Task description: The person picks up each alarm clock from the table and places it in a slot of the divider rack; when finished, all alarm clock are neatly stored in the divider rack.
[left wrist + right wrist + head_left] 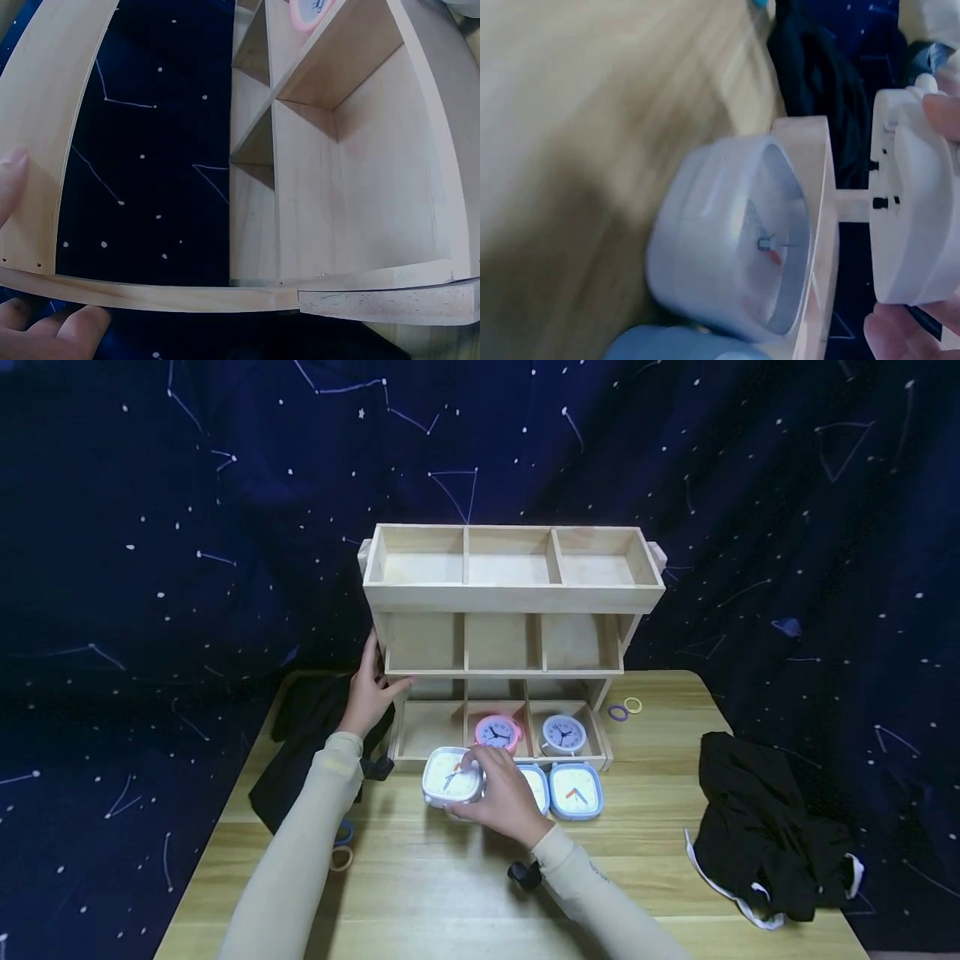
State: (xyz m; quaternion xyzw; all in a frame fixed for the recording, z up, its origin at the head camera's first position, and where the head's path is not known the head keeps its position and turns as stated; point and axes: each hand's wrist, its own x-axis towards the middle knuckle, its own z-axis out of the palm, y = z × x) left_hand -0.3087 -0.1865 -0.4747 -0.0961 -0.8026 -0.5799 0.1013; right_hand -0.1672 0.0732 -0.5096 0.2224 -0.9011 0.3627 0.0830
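A three-tier wooden shelf (510,597) stands at the back of the table. My left hand (369,689) holds its left side board, fingers up the outside and thumb across the front; the left wrist view shows a fingertip (11,172) and the thumb (67,330) on the shelf (360,187). My right hand (504,797) grips a white square clock (450,777) just in front of the bottom tier. In the right wrist view its back (915,217) faces the camera between my fingers (945,112). The bottom tier holds a pink round clock (497,732) and a grey round clock (563,734).
A blue square clock (576,791) lies on the table (660,877), with another pale clock (735,240) partly hidden behind my right hand. Black cloths lie at the right (765,835) and left (300,743). Small rings (625,708) sit beside the shelf; others (341,857) lie near my left sleeve.
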